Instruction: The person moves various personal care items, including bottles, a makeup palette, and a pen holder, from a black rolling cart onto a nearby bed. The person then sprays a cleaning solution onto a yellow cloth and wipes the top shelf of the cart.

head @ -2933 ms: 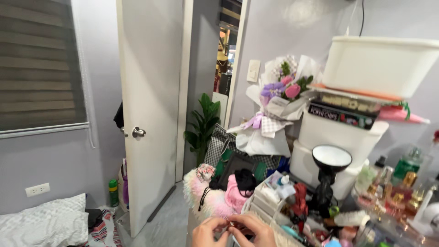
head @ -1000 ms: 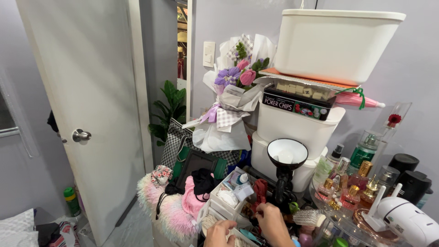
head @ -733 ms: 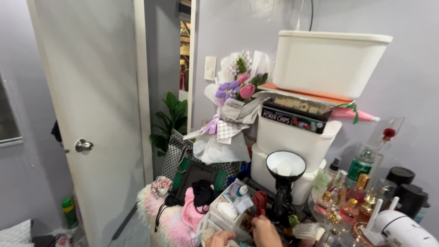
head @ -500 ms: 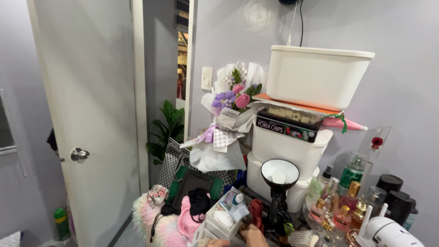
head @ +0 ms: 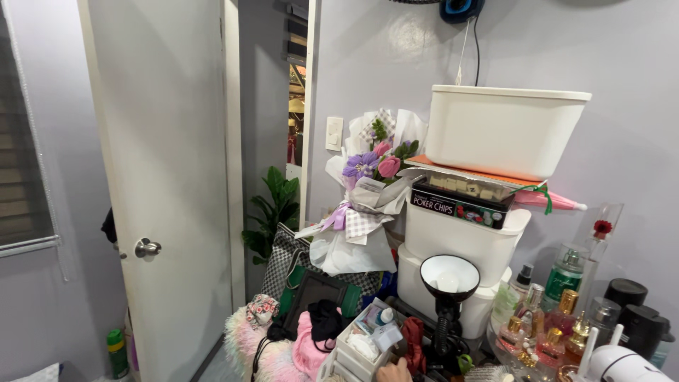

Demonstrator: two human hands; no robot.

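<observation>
Lavender walls and a half-open white door [head: 170, 177] frame a crowded counter whose bare surface is hidden under clutter. Since the earlier pictures the view has lifted: both hands, then working together at the bottom edge over the small things, have nearly dropped out of sight, and only a sliver of one hand [head: 394, 371] shows at six o'clock; which hand it is cannot be told for sure, though it lies where the right one was. Its grip is cut off by the frame, so whether the fingers are spread or pinching something cannot be told, and the other hand is not in view at all. That hand lies just beside a white drawer organiser [head: 362, 344] at its eleven o'clock and touches or nearly touches a dark red cloth piece [head: 413, 339] at its one o'clock. A black lamp with a white round shade [head: 450, 277] stands at two o'clock. Behind it rises a stack of white bins [head: 463, 244], a black game box [head: 460, 201] and a large white tub [head: 506, 127]. A wrapped bouquet [head: 368, 177] leans at twelve o'clock, perfume bottles [head: 544, 325] crowd three o'clock, and a pink fluffy bag [head: 265, 350] sits at nine o'clock.
</observation>
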